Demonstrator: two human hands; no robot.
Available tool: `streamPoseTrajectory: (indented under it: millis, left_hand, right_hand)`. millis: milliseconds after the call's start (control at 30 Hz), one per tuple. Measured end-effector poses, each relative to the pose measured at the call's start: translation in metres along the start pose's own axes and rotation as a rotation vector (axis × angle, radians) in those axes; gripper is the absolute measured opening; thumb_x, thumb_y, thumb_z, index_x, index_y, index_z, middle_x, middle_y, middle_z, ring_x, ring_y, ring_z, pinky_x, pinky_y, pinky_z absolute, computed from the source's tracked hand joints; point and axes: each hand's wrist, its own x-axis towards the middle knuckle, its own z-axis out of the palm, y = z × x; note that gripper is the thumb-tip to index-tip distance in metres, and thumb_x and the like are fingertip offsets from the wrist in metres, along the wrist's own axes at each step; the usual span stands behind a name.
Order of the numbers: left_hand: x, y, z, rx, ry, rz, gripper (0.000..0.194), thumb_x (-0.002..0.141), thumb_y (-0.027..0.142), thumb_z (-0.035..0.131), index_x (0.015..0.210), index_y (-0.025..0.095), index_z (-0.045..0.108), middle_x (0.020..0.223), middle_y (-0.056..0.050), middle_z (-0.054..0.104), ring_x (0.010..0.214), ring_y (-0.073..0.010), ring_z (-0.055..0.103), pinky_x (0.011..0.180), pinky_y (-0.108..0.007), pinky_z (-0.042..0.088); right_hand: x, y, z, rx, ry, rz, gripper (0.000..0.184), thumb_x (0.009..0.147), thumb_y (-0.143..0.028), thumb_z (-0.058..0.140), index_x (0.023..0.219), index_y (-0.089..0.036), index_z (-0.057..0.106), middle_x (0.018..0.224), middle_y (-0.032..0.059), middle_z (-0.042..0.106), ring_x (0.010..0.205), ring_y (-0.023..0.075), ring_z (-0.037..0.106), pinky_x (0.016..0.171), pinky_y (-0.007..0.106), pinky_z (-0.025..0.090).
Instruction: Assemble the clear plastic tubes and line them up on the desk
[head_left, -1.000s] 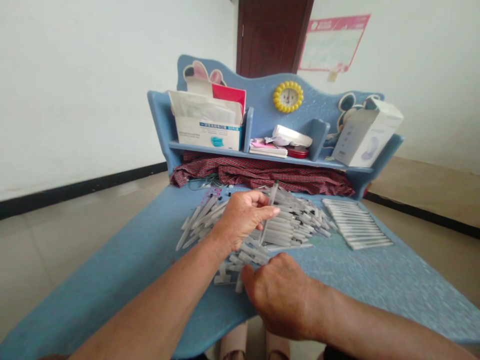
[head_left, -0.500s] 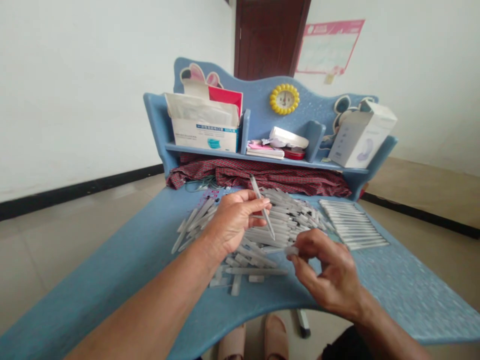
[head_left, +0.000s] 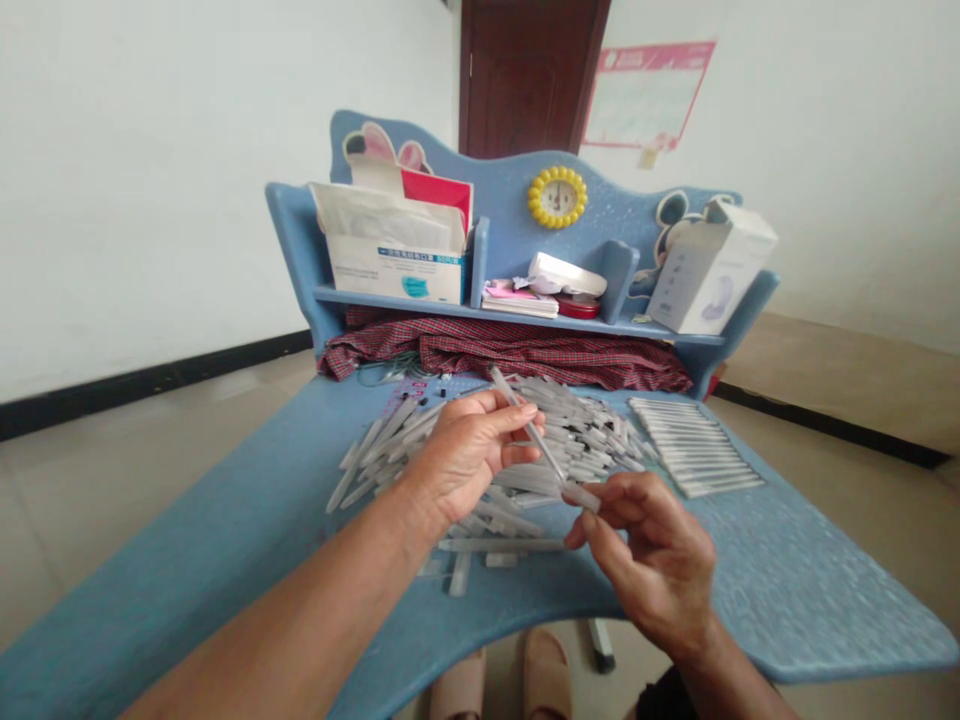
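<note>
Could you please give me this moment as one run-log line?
left hand: holds pen barrel | right hand: pinches cap at barrel's lower end | desk: pen parts heaped

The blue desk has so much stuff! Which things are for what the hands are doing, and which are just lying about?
Seem part of the job:
pen in left hand
cap in right hand
heap of pens
row of pens

Seem just lying about:
checked cloth
mask box
yellow clock
</note>
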Motion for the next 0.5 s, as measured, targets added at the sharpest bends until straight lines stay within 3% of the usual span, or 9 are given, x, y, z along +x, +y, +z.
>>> streamPoseTrajectory:
  millis: [300,500]
  left_hand:
    - [-0.0028,-0.0058,0.0024,-0.024,-0.032,-0.04,0.006,0.077,0.004,0.06,0.073,0.01,0.06,0.073,-0.005,0.066,0.061,-0.0105,0.062,0.052,-0.018,0.054]
    - [-0.0079,-0.0049,0.0055,0.175,-0.058,-0.059,0.008,0.073,0.014,0.067,0.074,0.011,0.06,0.071,-0.003,0.065,0.062,-0.0115,0.062,0.05,-0.018,0.05]
  right_hand:
    - [-0.0006,0.002,0.0035,-0.074,0.038,-0.043,0.016,0.08,-0.008,0.057,0.09,-0.02,0.051,0.066,-0.0018,0.066,0.055,0.0113,0.063,0.055,0.022,0.05]
    - [-0.0041,0.0006,0.0005,-0.25,0.06,-0.045,0.012,0.081,-0.012,0.057,0.091,-0.018,0.053,0.063,-0.0013,0.065,0.051,0.0106,0.062,0.052,0.02,0.048]
